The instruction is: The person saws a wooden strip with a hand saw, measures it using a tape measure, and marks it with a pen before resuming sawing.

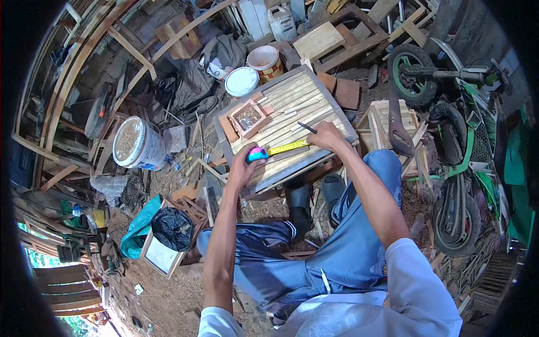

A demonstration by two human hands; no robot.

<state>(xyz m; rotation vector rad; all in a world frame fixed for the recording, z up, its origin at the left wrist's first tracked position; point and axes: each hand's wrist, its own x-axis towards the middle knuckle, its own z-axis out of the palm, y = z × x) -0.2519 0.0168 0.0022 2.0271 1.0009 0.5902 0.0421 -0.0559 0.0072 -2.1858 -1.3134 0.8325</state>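
Observation:
My left hand [245, 162] is wrapped round a blue and pink tape measure [258, 154] at the front left of a low slatted wooden table [297, 87]. Its yellow blade [287, 147] stretches to the right over the slats. At the blade's far end my right hand [325, 136] is closed, with a dark pencil or marker [307, 128] sticking out to the left between its fingers. Whether those fingers also touch the blade is hard to tell. Beyond my left hand, a small square wooden box [247, 118] with bits of hardware stands on the table, beside short light sticks [307, 105].
Two buckets, one white-lidded [241, 82] and one open [264, 58], stand behind the table. A sawdust-filled bucket [128, 141] is at the left. A green motorbike [469, 146] stands at the right. Wood scraps cover the floor around my legs.

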